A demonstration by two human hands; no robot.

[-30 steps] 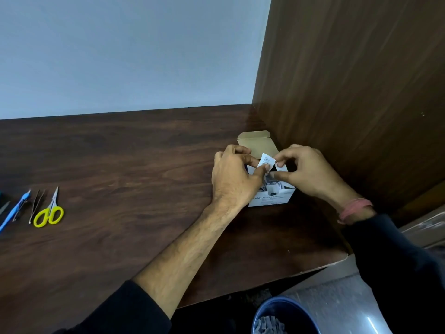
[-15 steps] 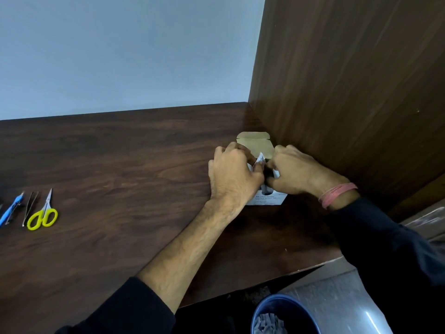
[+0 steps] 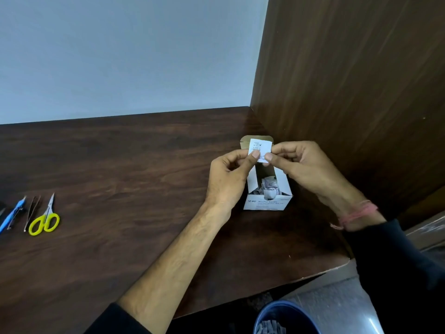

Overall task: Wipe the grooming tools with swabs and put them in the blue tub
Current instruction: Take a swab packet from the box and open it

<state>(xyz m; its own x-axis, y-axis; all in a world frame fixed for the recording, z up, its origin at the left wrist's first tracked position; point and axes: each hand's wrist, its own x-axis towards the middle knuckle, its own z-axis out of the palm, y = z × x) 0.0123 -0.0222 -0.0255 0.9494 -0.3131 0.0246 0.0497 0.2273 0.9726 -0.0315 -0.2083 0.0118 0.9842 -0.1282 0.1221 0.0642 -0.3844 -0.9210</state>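
A small white swab packet point(image 3: 259, 148) is held upright above the open white swab box point(image 3: 267, 201). My left hand point(image 3: 228, 177) pinches its lower left edge and my right hand point(image 3: 303, 167) pinches its lower right edge. More packets lie inside the box. Far left on the table lie yellow-handled scissors point(image 3: 45, 219), tweezers point(image 3: 32, 212) and a blue-handled tool point(image 3: 13, 214). A blue tub point(image 3: 269, 312) shows at the bottom edge, below the table, with grey scraps inside.
The dark wooden table point(image 3: 120, 189) ends at a front edge near the tub. A wooden panel point(image 3: 349, 80) rises on the right, close behind the box. A pale wall point(image 3: 120, 56) stands at the back.
Both hands have lifted out of the box, and the packet now stands upright between my thumbs above it.
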